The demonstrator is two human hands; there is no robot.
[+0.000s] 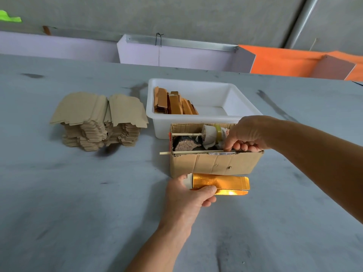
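A broad, scuffed grey bench (78,193) runs up to a bare concrete wall (176,14). Far left of the fingers lies a stack of flat kraft blanks (98,122). Beyond them, a smooth white plastic tub (231,101) holds folded gold pieces. The right hand (249,134) curls its fingers (243,147) over the near rim of an open corrugated box (212,163); they perhaps pinch something, but I cannot tell. Just below, the left hand (188,195) pinches a shiny gold foil carton (225,182), thumb on top, which juts rightward from its fingers.
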